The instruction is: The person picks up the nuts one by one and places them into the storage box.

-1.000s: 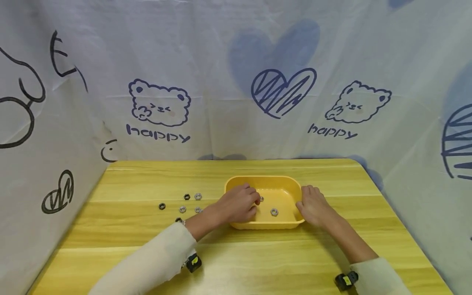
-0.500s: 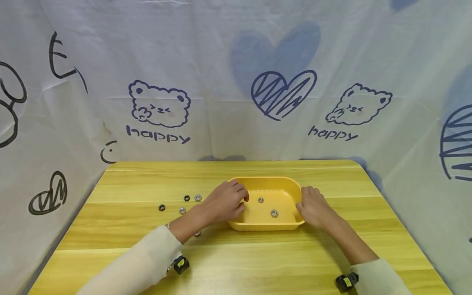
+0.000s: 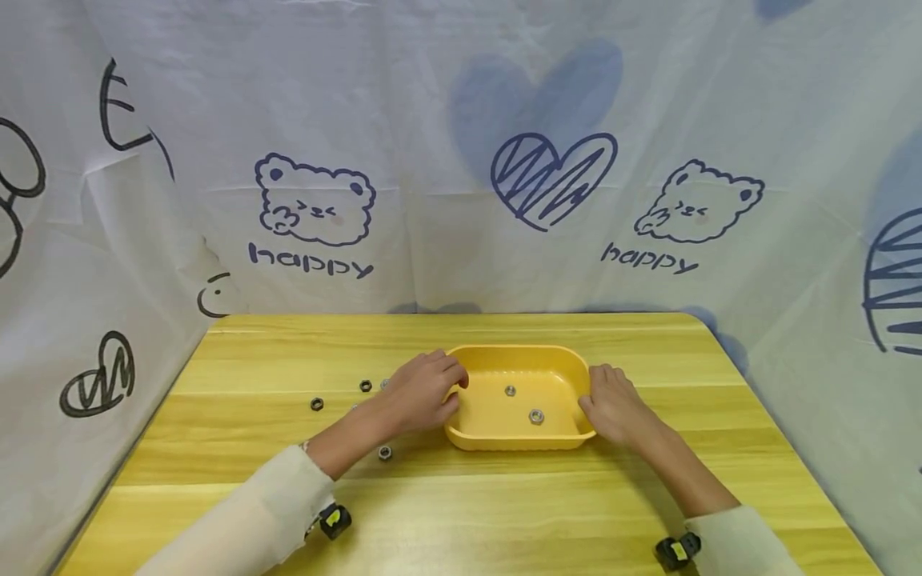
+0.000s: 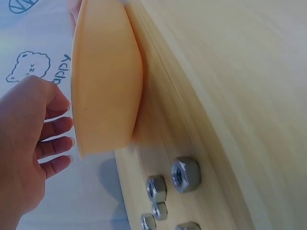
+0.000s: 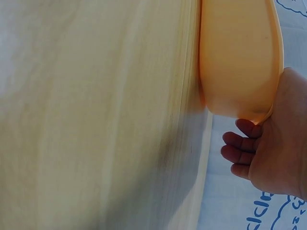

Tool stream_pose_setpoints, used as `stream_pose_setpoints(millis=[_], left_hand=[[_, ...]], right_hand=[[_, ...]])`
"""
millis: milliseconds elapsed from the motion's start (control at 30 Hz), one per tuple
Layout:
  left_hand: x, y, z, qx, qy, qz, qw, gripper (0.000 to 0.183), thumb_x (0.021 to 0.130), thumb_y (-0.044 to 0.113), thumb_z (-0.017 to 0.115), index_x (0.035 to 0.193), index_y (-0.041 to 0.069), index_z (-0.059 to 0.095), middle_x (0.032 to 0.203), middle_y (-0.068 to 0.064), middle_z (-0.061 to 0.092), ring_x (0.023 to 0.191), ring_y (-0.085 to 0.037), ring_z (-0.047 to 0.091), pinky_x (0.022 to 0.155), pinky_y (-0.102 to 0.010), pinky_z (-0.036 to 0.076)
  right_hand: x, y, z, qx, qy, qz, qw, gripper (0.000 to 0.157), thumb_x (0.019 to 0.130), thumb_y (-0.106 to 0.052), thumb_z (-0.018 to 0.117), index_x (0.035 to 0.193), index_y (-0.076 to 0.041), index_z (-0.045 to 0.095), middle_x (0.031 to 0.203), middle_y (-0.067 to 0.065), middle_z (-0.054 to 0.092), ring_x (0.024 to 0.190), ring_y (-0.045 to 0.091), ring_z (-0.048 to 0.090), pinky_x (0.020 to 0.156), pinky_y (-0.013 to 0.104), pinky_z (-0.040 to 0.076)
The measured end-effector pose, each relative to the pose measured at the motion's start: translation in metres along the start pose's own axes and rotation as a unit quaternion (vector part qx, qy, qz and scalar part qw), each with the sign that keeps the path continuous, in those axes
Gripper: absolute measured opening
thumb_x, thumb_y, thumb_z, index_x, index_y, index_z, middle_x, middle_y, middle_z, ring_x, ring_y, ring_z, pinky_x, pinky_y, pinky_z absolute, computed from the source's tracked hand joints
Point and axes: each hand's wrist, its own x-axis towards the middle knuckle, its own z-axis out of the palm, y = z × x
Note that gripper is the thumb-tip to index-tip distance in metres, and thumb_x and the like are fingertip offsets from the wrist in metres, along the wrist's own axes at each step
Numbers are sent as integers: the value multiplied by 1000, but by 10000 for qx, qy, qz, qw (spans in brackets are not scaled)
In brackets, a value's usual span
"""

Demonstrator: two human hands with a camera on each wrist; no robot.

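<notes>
A yellow plastic tray [image 3: 515, 442] stands on the table, with two silver hex nuts [image 3: 536, 416] lying apart on its floor. At its right end my right hand [image 3: 615, 402] grips the rim, the thumb inside and the fingers outside, as the right wrist view also shows. My left hand [image 3: 425, 390] hovers at the opposite rim. Its fingers [image 4: 56, 128] are loosely bent and nothing shows between them. Left of the tray lie several loose nuts, among them a dark nut [image 3: 317, 404] and a silver nut [image 4: 186, 174]; my left wrist hides some in the head view.
The wood-grain table [image 3: 576, 512] reaches back to a white cloth [image 3: 432, 240] printed with bears and hearts. More cloth hangs along both sides. Black cameras [image 3: 334, 520] are strapped at the wrists.
My left hand has drawn back leftward from inside the tray to its left rim, uncovering the smaller nut on the tray floor. My right hand keeps its grip in place.
</notes>
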Motion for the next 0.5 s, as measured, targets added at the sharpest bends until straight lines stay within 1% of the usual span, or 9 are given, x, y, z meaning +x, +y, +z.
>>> stream_pose_setpoints(millis=[233, 400, 500], left_hand=[[-8, -8, -3, -128, 59, -138, 9998, 11, 91, 16, 70, 101, 14, 73, 100, 0, 72, 91, -17, 61, 81, -34, 54], [-16, -12, -6, -177, 169, -205, 9995, 11, 91, 15, 70, 101, 14, 74, 99, 0, 72, 90, -16, 63, 79, -33, 55], [-21, -14, -7, -176, 171, -241, 9994, 10, 92, 16, 69, 101, 15, 74, 100, 1, 73, 91, -16, 64, 80, -33, 56]], right_hand=[[1, 1, -1, 39, -76, 35, 10000, 44, 103, -17, 44, 131, 16, 45, 126, 31, 52, 110, 41, 48, 92, 55, 42], [2, 1, -1, 30, -92, 25, 9999, 43, 103, -17, 44, 130, 16, 46, 125, 30, 52, 109, 41, 48, 92, 55, 43], [2, 1, -1, 36, -76, 20, 10000, 42, 102, -16, 45, 129, 16, 47, 123, 30, 52, 108, 40, 48, 91, 54, 43]])
